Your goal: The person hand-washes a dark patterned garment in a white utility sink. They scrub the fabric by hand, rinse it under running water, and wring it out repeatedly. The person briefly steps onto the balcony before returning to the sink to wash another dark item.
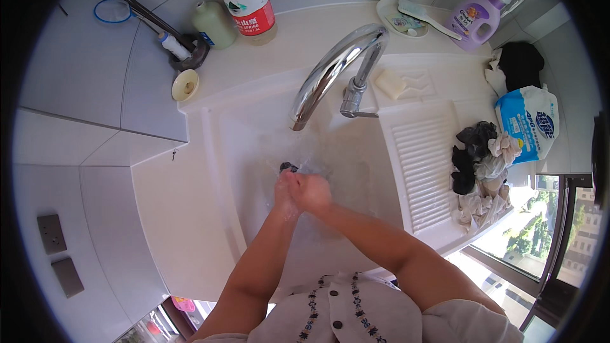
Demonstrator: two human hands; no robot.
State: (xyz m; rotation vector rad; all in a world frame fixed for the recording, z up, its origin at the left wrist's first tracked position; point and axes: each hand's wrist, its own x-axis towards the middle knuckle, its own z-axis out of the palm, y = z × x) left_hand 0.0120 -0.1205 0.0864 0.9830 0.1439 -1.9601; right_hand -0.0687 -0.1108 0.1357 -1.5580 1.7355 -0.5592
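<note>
My left hand and my right hand are clasped together over the white sink basin. A small dark wet cloth pokes out past the fingers, pressed between both palms; the rest of it is hidden. Water splashes around the hands and wets the wrists. Just beyond them hangs the spout of a chrome tap, its lever on the right of its base. Cloudy water seems to cover the basin floor, though its depth is unclear.
Right of the basin is a ribbed washboard, with crumpled black and pale garments at its outer edge. Soap, a scrubbing brush, a softener bottle and a detergent bag surround it. A plastic bottle and small bowl stand back left.
</note>
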